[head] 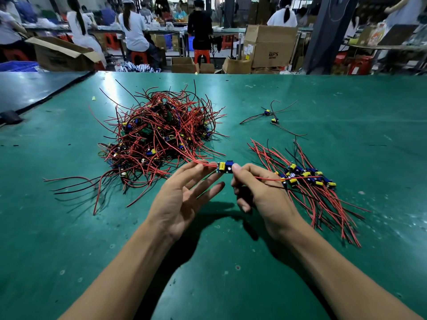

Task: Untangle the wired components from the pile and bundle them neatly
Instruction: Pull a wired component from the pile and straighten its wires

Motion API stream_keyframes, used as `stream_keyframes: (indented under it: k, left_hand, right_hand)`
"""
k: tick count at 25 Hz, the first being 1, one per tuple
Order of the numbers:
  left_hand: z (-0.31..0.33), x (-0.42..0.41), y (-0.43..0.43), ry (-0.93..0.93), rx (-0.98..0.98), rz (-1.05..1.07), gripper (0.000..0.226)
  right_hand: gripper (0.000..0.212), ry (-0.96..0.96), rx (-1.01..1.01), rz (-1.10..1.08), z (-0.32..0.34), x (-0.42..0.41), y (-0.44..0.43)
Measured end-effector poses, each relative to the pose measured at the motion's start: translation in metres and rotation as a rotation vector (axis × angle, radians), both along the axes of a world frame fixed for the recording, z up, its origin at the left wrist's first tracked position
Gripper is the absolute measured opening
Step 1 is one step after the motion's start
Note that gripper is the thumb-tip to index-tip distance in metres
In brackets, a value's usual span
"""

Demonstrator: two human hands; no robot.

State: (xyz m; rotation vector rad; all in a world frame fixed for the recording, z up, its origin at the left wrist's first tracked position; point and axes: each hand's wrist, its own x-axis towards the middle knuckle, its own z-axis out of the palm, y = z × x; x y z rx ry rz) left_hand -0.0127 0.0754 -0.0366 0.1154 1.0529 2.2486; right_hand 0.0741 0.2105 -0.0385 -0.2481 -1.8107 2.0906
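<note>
Right hand (258,192) pinches a small blue-and-yellow wired circuit module (225,167) (grip clamped); left hand (182,199), fingers apart, touches its red wires (203,163).

Green work table (300,100) fills the foreground; beyond its far edge, at 12 o'clock, stacked cardboard boxes (270,46), red stools (201,57), long benches with seated workers (135,31), a dark pillar (323,35).
</note>
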Motion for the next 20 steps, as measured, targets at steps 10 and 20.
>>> stream_keyframes:
  k: [10,20]
  left_hand:
    - [0.002,0.013,-0.002,0.18,-0.185,-0.428,0.029]
    - [-0.012,0.018,0.004,0.329,-0.293,-0.329,0.006]
  right_hand:
    - [0.023,-0.203,-0.236,0.334,0.011,0.01,0.01]
    - [0.025,-0.273,-0.171,0.102,-0.005,0.002,0.023]
